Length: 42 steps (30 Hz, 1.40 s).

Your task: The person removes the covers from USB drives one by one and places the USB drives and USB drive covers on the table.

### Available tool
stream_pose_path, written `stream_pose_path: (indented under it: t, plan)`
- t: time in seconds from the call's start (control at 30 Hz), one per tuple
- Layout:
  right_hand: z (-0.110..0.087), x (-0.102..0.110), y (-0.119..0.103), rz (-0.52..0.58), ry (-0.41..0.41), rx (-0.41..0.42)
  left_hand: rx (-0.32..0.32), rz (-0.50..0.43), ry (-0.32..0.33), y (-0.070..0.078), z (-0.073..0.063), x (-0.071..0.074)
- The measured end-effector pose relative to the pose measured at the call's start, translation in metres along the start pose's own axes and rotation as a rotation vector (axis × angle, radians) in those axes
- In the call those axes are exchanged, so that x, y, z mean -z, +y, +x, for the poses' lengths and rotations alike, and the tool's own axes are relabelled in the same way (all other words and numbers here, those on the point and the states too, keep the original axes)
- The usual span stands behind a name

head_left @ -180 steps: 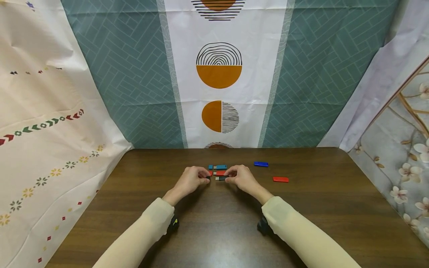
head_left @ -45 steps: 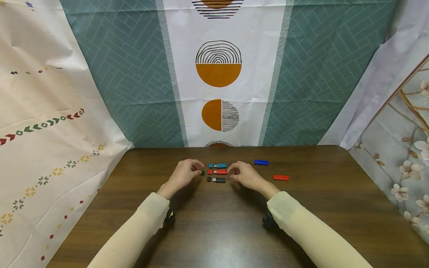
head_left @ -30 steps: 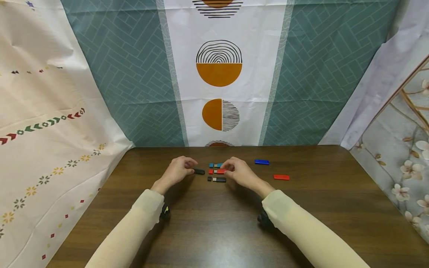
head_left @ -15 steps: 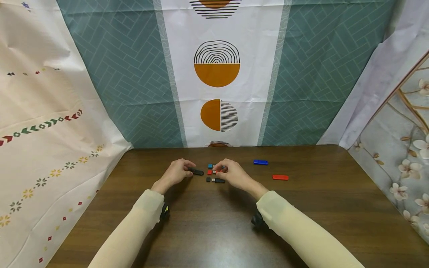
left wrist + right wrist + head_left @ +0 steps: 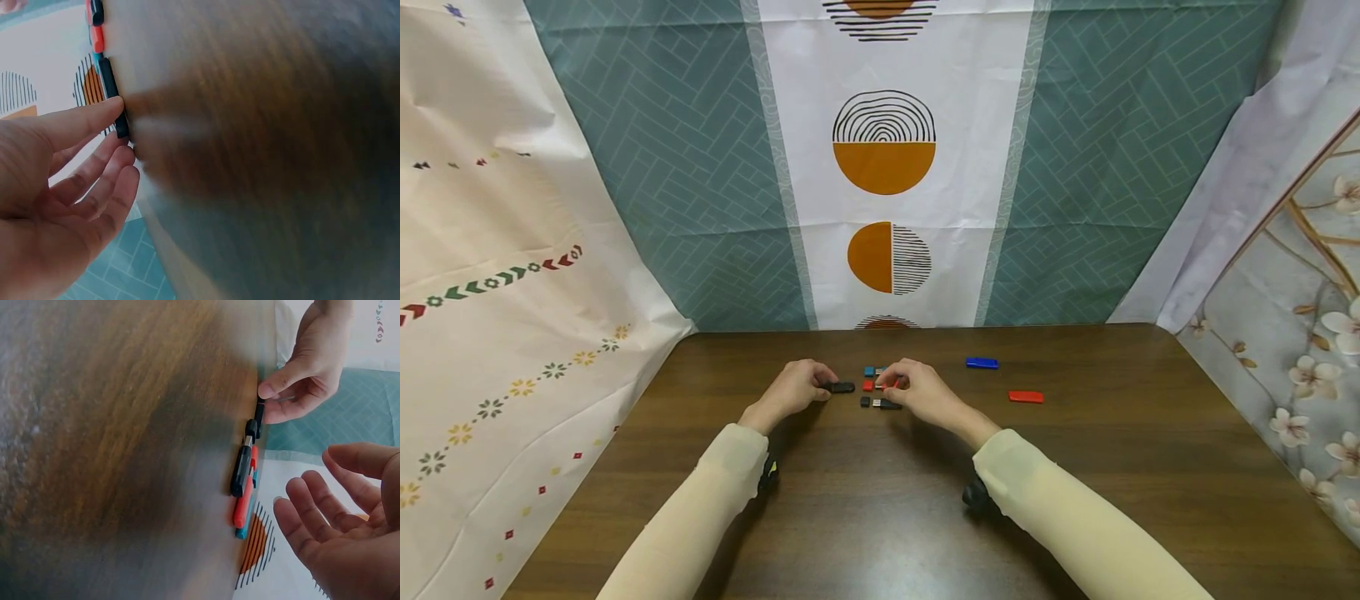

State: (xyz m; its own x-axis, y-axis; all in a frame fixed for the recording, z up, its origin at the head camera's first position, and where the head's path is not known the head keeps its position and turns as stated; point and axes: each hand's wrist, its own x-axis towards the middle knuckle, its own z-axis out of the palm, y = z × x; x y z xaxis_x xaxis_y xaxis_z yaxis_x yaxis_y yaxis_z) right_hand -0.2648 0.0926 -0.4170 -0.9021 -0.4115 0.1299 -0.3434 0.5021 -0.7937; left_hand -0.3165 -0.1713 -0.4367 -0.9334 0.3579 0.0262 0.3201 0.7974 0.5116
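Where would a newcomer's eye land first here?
Probably on the teal and white hanging cloth with orange half-circles, behind the dark wooden table. Next, perhaps the left hand pinching a slim black stick, the relaxed right hand close by. Then the flat blue stick and flat red stick, lying farther right.

Now the black cap and black stick lie released; left of the red stick, the left hand pinches a second black stick; the right hand has shifted over the red stick.
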Motion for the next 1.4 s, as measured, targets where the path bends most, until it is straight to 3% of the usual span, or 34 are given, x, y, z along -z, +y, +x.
stream_pose_path:
  t: [0.37, 0.67, 0.9, 1.4]
  plan:
    - [-0.002, 0.002, 0.001, -0.007, 0.009, 0.006, 0.0, -0.029, -0.006, 0.002, -0.006, 0.009]
    - [-0.005, 0.011, 0.005, -0.008, 0.025, 0.011, -0.047, -0.057, 0.017, 0.009, -0.007, 0.014]
    - [-0.009, 0.02, 0.008, 0.0, 0.026, 0.026, -0.048, -0.105, 0.042, 0.026, -0.01, 0.016]
    - [-0.028, 0.038, 0.009, -0.004, 0.049, 0.083, -0.156, -0.201, 0.012, 0.066, -0.018, 0.012]
